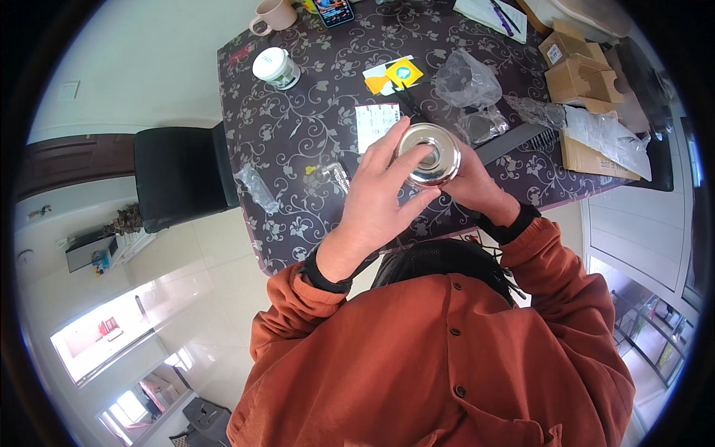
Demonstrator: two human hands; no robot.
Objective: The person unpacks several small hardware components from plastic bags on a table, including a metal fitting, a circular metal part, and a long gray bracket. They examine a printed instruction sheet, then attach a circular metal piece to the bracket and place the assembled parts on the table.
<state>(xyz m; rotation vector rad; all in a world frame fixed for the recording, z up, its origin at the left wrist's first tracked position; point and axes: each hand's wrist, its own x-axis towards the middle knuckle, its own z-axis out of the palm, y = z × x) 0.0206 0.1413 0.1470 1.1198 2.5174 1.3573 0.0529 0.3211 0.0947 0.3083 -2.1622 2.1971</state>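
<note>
A round, shiny silver metal vessel (447,154) with a ringed top and a recessed centre is held up over the near part of the table; its exact kind I cannot make out. My left hand (376,186) spans its left side, one finger at the far rim, another at the recessed centre, and the thumb along the near edge. Gripping the vessel from the right and beneath is my right hand (480,182), its fingers mostly hidden behind the metal. Just beyond lies a printed paper sheet (372,127). Beside my left wrist rests a small clear packet (333,177).
The dark floral tablecloth (298,141) carries a white lidded tub (277,68), a mug (274,16), a phone (333,11), yellow packets (404,73) and crumpled clear plastic (468,80). Opened cardboard boxes (579,71) stand right, near a black brush (518,143). A black chair (179,175) is left.
</note>
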